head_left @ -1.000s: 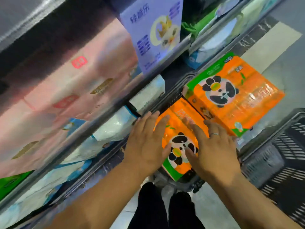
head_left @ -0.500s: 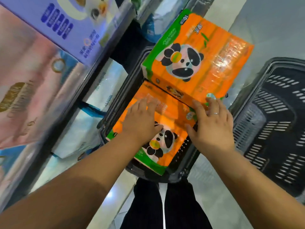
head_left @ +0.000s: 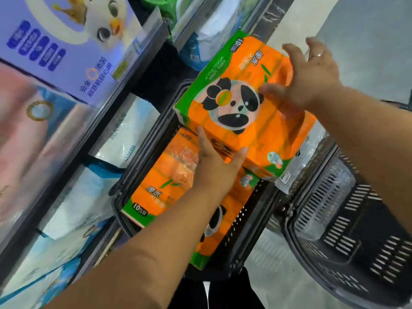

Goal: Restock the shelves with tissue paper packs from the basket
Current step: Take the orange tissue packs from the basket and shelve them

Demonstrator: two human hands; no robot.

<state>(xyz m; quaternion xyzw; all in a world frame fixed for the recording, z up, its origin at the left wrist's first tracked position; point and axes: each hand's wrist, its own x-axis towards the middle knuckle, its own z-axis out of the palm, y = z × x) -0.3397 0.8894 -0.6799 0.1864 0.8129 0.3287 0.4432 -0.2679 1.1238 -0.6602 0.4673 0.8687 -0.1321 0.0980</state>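
Top tissue pack (head_left: 243,112) is sitting tilted mid frame over the basket (head_left: 252,210), above a second pack (head_left: 165,186). Likely handling light and squashy, film slippery, so clamping opposite ends. Left hand (head_left: 214,166) is pressing the near side and right hand (head_left: 310,81) is spreading over the far end, both flat-fingered. Print is reading "WOOD PULP", "10"; lower pack "10包装".

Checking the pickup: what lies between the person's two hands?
In the head view, the upper orange panda tissue pack lies between the left hand and the right hand.
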